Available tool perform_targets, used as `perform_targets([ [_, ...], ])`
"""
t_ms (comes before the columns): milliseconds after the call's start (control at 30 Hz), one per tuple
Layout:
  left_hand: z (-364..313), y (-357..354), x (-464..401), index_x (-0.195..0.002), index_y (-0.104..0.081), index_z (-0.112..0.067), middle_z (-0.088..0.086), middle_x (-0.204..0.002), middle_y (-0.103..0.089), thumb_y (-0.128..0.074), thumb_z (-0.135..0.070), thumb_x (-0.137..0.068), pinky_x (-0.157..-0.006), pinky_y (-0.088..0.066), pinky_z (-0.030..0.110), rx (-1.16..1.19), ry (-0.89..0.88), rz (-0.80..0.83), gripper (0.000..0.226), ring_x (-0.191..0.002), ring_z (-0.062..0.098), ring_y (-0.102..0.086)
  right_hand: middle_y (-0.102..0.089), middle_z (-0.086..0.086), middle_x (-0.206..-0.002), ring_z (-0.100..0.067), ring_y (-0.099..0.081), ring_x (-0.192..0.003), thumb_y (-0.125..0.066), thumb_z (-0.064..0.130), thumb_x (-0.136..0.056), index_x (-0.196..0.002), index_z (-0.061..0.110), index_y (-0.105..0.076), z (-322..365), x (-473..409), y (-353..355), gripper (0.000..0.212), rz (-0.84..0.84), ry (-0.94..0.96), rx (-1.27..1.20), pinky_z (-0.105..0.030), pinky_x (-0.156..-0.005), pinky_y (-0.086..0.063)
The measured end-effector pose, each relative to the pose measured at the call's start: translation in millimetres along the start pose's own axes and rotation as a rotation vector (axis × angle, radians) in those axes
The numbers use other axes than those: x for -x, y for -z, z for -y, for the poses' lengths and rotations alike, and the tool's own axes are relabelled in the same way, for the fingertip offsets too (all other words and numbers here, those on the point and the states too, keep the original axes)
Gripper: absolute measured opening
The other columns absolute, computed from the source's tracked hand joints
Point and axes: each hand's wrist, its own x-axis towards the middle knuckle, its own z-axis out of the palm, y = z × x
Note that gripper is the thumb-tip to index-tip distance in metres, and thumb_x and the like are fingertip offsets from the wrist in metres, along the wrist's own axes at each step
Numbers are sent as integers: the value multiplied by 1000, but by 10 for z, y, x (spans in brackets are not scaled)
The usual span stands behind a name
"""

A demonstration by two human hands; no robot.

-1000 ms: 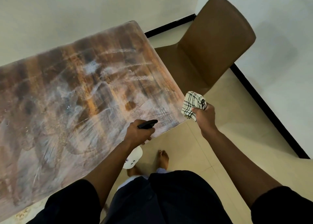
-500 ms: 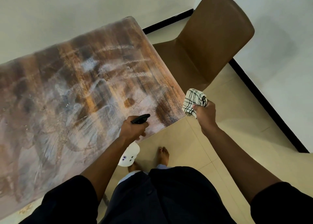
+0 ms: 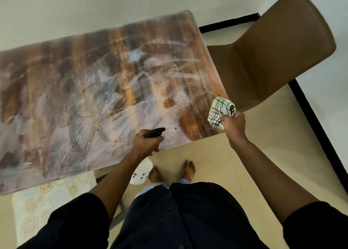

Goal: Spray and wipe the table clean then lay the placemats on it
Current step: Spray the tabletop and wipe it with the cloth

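The wooden table (image 3: 94,90) fills the left and middle, its top smeared with whitish streaks and wet patches. My left hand (image 3: 146,142) grips a spray bottle (image 3: 142,171) at the table's near edge; its black nozzle points right over the tabletop and its white body hangs below the hand. My right hand (image 3: 233,125) holds a bunched white cloth with black checks (image 3: 219,112) just off the table's near right corner, above the floor. No placemats are in view.
A brown padded chair (image 3: 278,49) stands against the table's right end. A patterned cream rug (image 3: 50,201) lies under the table's near side. My bare feet (image 3: 188,170) stand on beige tiles. White walls with a black skirting close the back and right.
The view has shifted slightly. Both hands keep their hold; the right hand with the cloth stays near the corner, the left hand with the bottle stays at the near edge.
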Motion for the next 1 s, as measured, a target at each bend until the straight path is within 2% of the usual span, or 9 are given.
perform_targets([
  [167,207,159,136,-100,-77,-8,8,-61,-69,-80,-18,-88,-44,-46,26,56,28,-101,16,-54,22,-66,-76,-3,-105,-26,-74,-99,-66,7,-85,-117,13,-75,43,40,-195,33,60,43,52,-46,-90,-62],
  [267,296,260,214,-105,-78,-19,8,-64,-70,-80,-21,-90,-45,-45,25,76,9,-106,15,-58,24,-70,-70,0,-105,-21,-69,-100,-65,2,-93,-124,8,-72,84,92,-291,32,79,67,130,-28,-85,-55],
  [400,398,347,277,-93,-79,-13,8,-62,-71,-80,-25,-84,-46,-47,28,87,61,-135,14,-58,24,-71,-75,-7,-109,-28,-72,-104,-63,0,-92,-122,8,-73,49,110,-439,33,161,96,133,-44,-92,-60],
  [500,465,364,327,-81,-77,-8,10,-60,-72,-76,-30,-80,-51,-54,34,20,78,-233,22,-45,16,-63,-73,-3,-101,-27,-72,-99,-64,2,-92,-117,9,-74,28,99,-514,29,176,122,214,-46,-90,-61],
  [633,541,387,345,-83,-77,-12,7,-60,-74,-75,-36,-77,-51,-55,33,19,50,-191,26,-52,18,-71,-75,-8,-92,-31,-73,-91,-63,5,-90,-105,7,-76,-36,39,-551,19,221,161,349,-52,-83,-62],
  [733,547,376,352,-90,-76,-5,4,-64,-74,-80,-20,-89,-48,-51,30,67,37,-112,16,-63,26,-77,-76,-14,-103,-36,-70,-97,-59,5,-93,-112,6,-74,-34,-3,-513,24,227,222,457,-47,-82,-60],
  [833,502,326,365,-104,-77,-9,4,-70,-75,-78,-19,-93,-45,-48,27,84,16,-90,15,-64,26,-78,-74,-15,-108,-40,-67,-99,-60,1,-90,-123,10,-70,-15,-102,-404,35,146,385,634,-37,-70,-48],
  [900,473,260,343,-109,-77,-14,4,-73,-76,-78,-21,-93,-46,-47,26,69,1,-85,17,-64,24,-78,-69,-12,-128,-38,-63,-115,-64,0,-89,-140,13,-60,-79,-253,-300,53,51,530,761,-37,-79,-49],
  [1000,423,152,291,-111,-77,-21,4,-75,-76,-78,-22,-94,-46,-47,25,43,-7,-120,17,-59,19,-75,-45,-17,-157,-38,-39,-147,-73,7,-87,-155,10,-41,-268,-548,-151,75,40,672,985,-51,-114,-40],
])
